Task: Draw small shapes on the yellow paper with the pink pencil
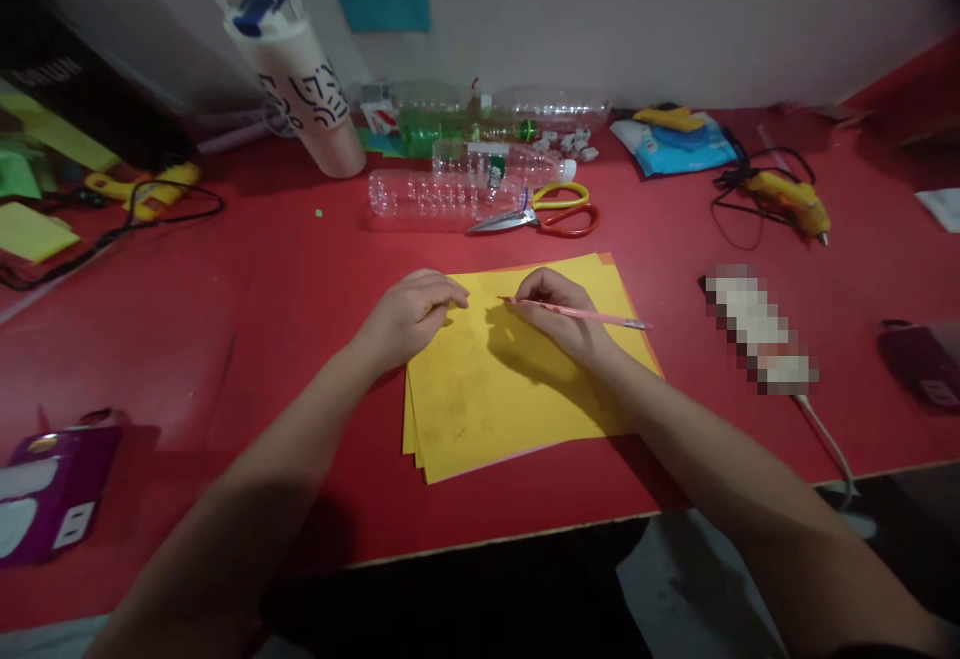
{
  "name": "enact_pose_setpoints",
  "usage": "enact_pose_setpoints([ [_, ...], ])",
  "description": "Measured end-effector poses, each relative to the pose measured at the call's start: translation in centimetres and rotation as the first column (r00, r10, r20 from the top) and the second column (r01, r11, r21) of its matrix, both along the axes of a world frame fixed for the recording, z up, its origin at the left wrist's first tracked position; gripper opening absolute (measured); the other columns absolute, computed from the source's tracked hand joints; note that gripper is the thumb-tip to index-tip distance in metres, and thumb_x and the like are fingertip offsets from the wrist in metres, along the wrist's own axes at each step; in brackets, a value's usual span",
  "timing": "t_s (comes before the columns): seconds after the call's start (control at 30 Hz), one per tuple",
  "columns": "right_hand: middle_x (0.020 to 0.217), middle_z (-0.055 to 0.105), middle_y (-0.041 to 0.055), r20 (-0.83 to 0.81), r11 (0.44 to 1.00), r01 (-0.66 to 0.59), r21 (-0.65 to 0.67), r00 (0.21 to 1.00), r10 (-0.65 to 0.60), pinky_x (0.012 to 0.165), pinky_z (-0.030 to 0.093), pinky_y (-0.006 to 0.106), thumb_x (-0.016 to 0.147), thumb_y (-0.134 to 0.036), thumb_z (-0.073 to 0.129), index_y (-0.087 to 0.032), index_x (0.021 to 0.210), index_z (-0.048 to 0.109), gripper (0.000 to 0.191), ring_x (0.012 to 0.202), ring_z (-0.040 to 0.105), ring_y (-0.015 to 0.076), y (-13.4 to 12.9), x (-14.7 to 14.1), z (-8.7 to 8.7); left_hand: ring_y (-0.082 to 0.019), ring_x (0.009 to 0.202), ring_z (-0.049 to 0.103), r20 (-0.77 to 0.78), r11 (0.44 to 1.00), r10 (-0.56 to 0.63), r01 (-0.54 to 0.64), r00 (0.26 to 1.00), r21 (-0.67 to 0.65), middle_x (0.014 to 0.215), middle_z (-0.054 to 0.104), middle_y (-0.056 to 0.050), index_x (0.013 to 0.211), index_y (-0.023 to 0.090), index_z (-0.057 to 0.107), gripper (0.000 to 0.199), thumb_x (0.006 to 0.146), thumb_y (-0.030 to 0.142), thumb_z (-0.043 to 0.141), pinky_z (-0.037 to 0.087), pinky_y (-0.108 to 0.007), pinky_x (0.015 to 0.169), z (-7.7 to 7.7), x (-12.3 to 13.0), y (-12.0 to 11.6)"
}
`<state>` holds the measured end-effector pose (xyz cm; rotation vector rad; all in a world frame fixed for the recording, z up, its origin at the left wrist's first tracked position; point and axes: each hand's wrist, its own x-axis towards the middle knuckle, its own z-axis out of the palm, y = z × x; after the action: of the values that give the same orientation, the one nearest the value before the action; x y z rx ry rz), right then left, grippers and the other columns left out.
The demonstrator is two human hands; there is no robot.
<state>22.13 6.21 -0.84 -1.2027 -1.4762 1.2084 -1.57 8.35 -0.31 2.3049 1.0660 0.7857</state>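
while pale letters run along the dark box (56,71) at the far left, they are too dim to read surely, and the faint pencil marks on the yellow paper (465,379) cannot be made out either. the right hand (566,314) has its fingers closed around a pink pencil (600,316), whose point sits at or just above the paper's upper part, its eraser end aimed right. the left hand (411,314) is at the sheet's upper left edge, fingers loosely bent and gripping nothing that shows; whether they press the paper cannot be told. the sheets lie stacked slightly askew on the red surface (300,269). beyond them, scissors (534,219) with yellow and red handles lie by the neck of a clear bottle (442,197) on its side; behind it lies a white-capped bottle (461,161) with a small green label (496,171). a tumbler (300,79) with dark strokes stands left, its contents hidden.
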Motion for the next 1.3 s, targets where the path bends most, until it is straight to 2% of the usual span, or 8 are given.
enact_pose_setpoints([
  [0.17,0.072,0.059,-0.0012,0.008,1.0,-0.01,0.016,1.0,0.01,0.058,0.038,0.026,0.069,-0.025,0.066,-0.021,0.077,0.061,0.01,0.066,0.05,0.0134,0.0,1.0,2.1,-0.022,0.095,0.065,-0.104,1.0,-0.018,0.016,0.994,-0.02,0.096,0.073,-0.006,0.092,0.02,0.07,0.025,0.09,0.015,0.045,0.053,-0.038,0.089,1.6,-0.2,-1.7],
  [0.3,0.063,0.055,-0.0039,-0.071,0.993,-0.035,-0.112,0.997,0.027,0.054,0.037,0.025,0.068,-0.024,0.063,-0.02,0.075,0.058,0.01,0.057,0.049,0.0111,-0.2,0.5,3.1,-0.024,0.121,0.058,-0.106,0.998,-0.04,0.035,0.994,-0.049,0.124,0.068,-0.009,0.112,0.018,0.066,0.026,0.095,0.02,0.047,0.045,-0.045,0.106,1.0,-0.2,-3.7],
  [0.4,0.062,0.058,-0.0044,-0.093,0.982,-0.051,-0.18,0.995,0.034,0.053,0.038,0.025,0.069,-0.024,0.062,-0.021,0.075,0.055,0.01,0.054,0.049,0.01,-0.7,-0.6,2.4,-0.026,0.14,0.043,-0.174,0.991,-0.067,0.045,0.982,-0.125,0.146,0.053,-0.01,0.131,0.021,0.056,0.037,0.096,0.029,0.052,0.036,-0.048,0.115,0.2,-0.2,-4.8],
  [0.53,0.055,0.054,-0.0065,-0.071,0.985,-0.044,-0.166,0.997,0.033,0.049,0.035,0.024,0.072,-0.025,0.06,-0.022,0.074,0.05,0.01,0.049,0.046,0.0098,-1.3,-1.2,0.7,-0.03,0.145,0.035,-0.278,0.989,-0.112,0.081,0.954,-0.122,0.154,0.044,-0.013,0.14,0.02,0.048,0.049,0.095,0.038,0.056,0.028,-0.053,0.12,-1.0,-0.5,-5.1],
  [0.77,0.069,0.057,-0.0028,0.059,0.991,-0.109,-0.077,0.992,0.113,0.055,0.035,0.025,0.075,-0.024,0.061,-0.02,0.076,0.056,0.007,0.06,0.047,0.0101,-1.5,-0.5,0.4,-0.034,0.143,0.038,-0.327,0.994,-0.09,0.104,0.941,0.026,0.151,0.046,-0.018,0.139,0.014,0.048,0.047,0.098,0.037,0.051,0.031,-0.056,0.118,-1.7,-1.1,-5.2],
  [1.1,0.06,0.051,-0.0056,0.118,0.989,-0.148,-0.002,0.982,0.147,0.049,0.028,0.025,0.076,-0.019,0.06,-0.022,0.073,0.052,0.009,0.052,0.038,0.0083,-1.8,-0.1,0.1,-0.036,0.14,0.04,-0.351,0.993,-0.038,0.074,0.935,0.088,0.148,0.045,-0.022,0.132,0.011,0.054,0.039,0.099,0.031,0.051,0.036,-0.058,0.114,-0.9,-0.6,-5.8],
  [1.2,0.061,0.052,-0.0054,0.116,0.988,-0.153,-0.015,0.981,0.153,0.049,0.028,0.025,0.077,-0.02,0.06,-0.022,0.073,0.053,0.008,0.053,0.039,0.0084,-1.8,-0.4,0.4,-0.035,0.13,0.048,-0.313,0.99,-0.002,0.046,0.95,0.131,0.138,0.053,-0.021,0.12,0.011,0.062,0.029,0.099,0.025,0.047,0.042,-0.057,0.108,-0.5,-0.5,-5.7],
  [1.3,0.06,0.051,-0.0056,0.093,0.994,-0.108,-0.023,0.99,0.11,0.05,0.029,0.025,0.077,-0.022,0.062,-0.022,0.071,0.052,0.012,0.053,0.04,0.0086,-1.6,-0.6,0.5,-0.029,0.106,0.059,-0.274,0.985,0.027,0.02,0.961,0.168,0.112,0.063,-0.016,0.104,0.011,0.068,0.027,0.1,0.02,0.043,0.053,-0.047,0.091,0.0,-0.3,-5.8],
])
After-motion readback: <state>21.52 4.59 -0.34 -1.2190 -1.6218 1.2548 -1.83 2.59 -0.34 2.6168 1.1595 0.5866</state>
